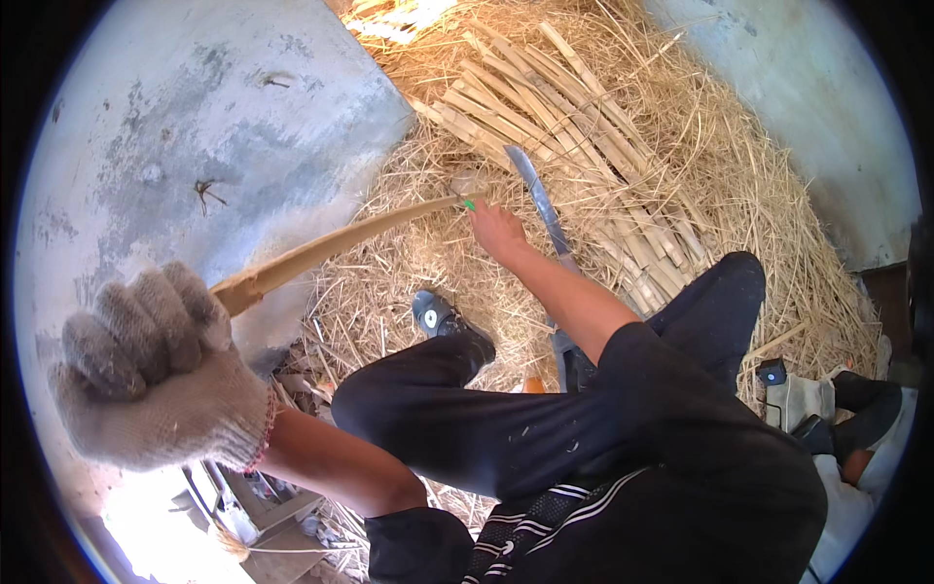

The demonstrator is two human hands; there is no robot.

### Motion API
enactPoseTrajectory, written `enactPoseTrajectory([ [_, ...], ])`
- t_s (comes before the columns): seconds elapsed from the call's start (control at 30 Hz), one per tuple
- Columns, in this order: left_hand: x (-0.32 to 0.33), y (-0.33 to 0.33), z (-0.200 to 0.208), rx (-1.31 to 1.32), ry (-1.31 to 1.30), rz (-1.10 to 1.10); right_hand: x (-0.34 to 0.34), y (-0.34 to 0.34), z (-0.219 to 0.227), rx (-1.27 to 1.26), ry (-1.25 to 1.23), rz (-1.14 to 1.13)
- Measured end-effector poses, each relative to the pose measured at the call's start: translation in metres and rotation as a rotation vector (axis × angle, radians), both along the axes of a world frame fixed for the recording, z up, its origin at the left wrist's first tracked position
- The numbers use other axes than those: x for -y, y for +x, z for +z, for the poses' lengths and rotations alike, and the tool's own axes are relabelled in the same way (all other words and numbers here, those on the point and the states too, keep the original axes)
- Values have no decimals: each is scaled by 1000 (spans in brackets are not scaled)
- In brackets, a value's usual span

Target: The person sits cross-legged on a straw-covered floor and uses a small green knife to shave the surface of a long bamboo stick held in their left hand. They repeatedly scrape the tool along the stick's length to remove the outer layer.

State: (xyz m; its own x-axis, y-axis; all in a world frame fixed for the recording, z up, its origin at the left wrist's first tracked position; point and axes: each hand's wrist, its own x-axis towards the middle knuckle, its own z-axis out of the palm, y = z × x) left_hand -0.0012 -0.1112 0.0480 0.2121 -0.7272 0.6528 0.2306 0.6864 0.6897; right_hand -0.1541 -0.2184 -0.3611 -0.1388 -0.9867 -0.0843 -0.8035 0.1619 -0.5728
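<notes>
My left hand, in a grey knitted glove, is closed around one end of a long bamboo strip. The strip slants up and away to the right, toward my bare right hand. That hand is closed on a small green-handled tool at the strip's far end; its working part is too small to make out clearly. Just right of my right hand, a machete with a long grey blade slants down behind my forearm, which hides part of it.
Many split bamboo slats lie in a pile on shavings ahead. A pale, stained wall stands at left, another wall at right. My shoe rests among the shavings. Assorted scraps lie at lower left.
</notes>
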Motion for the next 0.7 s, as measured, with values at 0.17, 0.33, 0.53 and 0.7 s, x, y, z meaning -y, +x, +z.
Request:
enactPoseTrajectory([
  [0.17, -12, 0, -2, -26, 17, 163, 17, 18, -14, -188, -9, -50],
  [0.33, -38, 2, 11, -77, 52, 328, 2, -73, -68, -736, 262, -211],
  [0.53, -16, -22, -34, -27, 84, 181, -74, -115, -16, -149, 271, -5],
  [0.7, -35, -42, 16, 53, 1, 210, -76, -106, -12, 137, 220, 8],
])
